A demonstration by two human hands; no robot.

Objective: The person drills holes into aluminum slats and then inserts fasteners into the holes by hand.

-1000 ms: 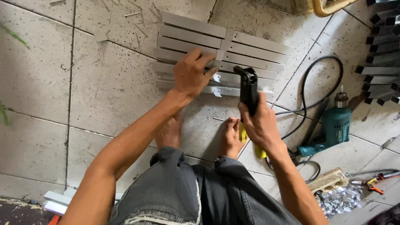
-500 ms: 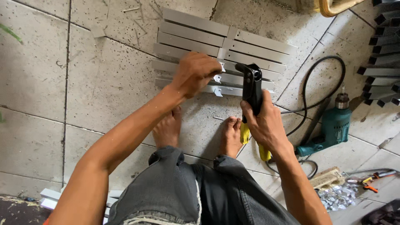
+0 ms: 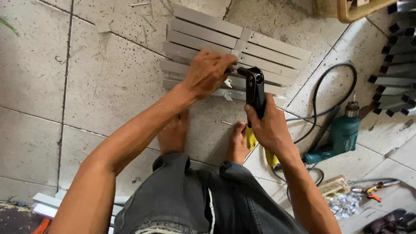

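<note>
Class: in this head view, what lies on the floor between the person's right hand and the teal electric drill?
The head view shows black cable looping between right hand and drill.

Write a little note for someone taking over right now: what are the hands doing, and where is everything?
Left hand: pressing on the grey slatted metal panel lying on the tiled floor, fingers by the tool's nose.
Right hand: grip closed round the black hand riveter with yellow handles, nose set at the panel's lower slats.
Nearby: teal corded electric drill to the right, pile of small shiny metal pieces lower right.
Done: slats sit across the centre strip.
Left: cannot tell which joints are already fastened.
</note>
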